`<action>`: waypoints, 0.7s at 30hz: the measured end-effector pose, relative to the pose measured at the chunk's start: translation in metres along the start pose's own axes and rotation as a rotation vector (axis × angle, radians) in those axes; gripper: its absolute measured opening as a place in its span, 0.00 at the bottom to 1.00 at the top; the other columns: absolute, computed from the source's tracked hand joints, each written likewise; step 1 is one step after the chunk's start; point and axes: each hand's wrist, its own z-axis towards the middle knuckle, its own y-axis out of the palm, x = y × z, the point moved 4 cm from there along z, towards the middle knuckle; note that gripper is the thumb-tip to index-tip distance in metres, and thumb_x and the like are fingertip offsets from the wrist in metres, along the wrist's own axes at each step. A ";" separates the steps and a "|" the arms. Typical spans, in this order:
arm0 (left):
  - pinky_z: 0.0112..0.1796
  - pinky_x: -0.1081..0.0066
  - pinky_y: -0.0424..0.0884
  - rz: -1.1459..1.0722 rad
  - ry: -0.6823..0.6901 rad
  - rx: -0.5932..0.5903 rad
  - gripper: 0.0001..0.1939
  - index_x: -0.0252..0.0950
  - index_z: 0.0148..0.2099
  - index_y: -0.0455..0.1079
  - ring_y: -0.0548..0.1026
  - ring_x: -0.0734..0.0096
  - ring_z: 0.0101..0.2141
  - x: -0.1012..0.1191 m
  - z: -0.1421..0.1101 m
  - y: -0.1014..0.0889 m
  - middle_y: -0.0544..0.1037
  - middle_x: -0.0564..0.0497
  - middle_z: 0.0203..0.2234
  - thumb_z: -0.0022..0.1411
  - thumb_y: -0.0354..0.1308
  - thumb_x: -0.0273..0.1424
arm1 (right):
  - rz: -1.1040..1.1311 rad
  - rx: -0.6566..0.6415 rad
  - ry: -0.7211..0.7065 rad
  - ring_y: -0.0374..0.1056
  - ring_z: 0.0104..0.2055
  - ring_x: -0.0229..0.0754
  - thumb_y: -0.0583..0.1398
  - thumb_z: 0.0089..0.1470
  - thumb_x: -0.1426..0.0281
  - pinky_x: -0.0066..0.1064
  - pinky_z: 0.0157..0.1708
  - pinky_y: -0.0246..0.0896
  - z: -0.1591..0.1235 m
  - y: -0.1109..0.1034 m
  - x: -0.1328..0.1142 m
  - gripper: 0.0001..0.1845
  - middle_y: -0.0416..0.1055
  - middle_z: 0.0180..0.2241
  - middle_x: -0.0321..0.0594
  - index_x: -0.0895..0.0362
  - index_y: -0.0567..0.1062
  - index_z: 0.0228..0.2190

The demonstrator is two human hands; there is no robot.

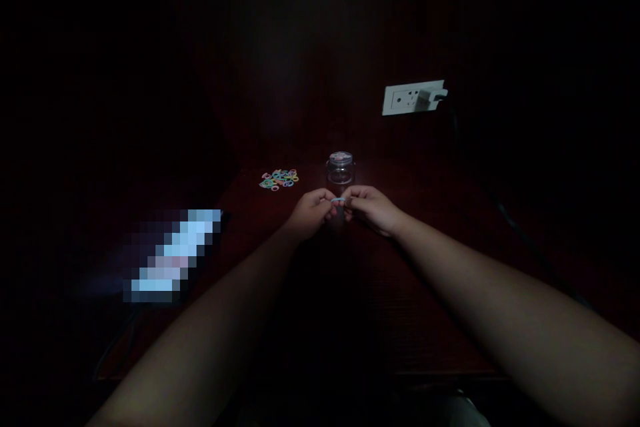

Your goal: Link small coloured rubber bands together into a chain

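Between my two hands is a small light-blue hair tie point(339, 199), pinched at both ends. My left hand point(313, 210) grips its left end with thumb and forefinger. At the other end, my right hand point(373, 207) has its fingers closed on the band. Just behind the hands stands a clear jar point(341, 173) with a patterned lid on top; the fingers hide its lower part. A loose pile of multicoloured hair ties point(279, 179) lies on the dark red table point(425, 267), left of the jar.
A lit screen point(175, 257), blurred into blocks, is at the table's left side, with a cable near it. On the wall at the back right is a white socket panel point(413, 98) with a plug in it. A cable point(520, 230) runs down the right side. The surroundings are very dark.
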 end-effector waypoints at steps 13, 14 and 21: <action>0.26 0.77 0.68 -0.020 -0.068 0.051 0.06 0.31 0.35 0.67 0.72 0.75 0.28 -0.007 0.004 -0.002 0.74 0.49 0.26 0.52 0.57 0.26 | -0.199 0.213 -0.065 0.60 0.19 0.31 0.63 0.39 0.69 0.25 0.21 0.54 0.005 -0.012 0.001 0.08 0.67 0.18 0.34 0.61 0.70 0.23; 0.26 0.77 0.68 -0.024 -0.069 0.045 0.06 0.30 0.35 0.67 0.72 0.76 0.28 -0.007 0.004 -0.001 0.74 0.49 0.26 0.52 0.57 0.26 | -0.212 0.217 -0.068 0.60 0.19 0.31 0.63 0.39 0.69 0.24 0.21 0.53 0.005 -0.013 0.001 0.09 0.67 0.18 0.34 0.61 0.70 0.23; 0.25 0.78 0.67 -0.052 -0.047 0.026 0.09 0.30 0.37 0.67 0.72 0.77 0.28 -0.006 0.002 0.000 0.74 0.49 0.26 0.53 0.57 0.28 | -0.252 0.210 -0.074 0.60 0.19 0.31 0.62 0.39 0.69 0.24 0.20 0.53 0.004 -0.010 -0.001 0.09 0.66 0.18 0.33 0.60 0.67 0.23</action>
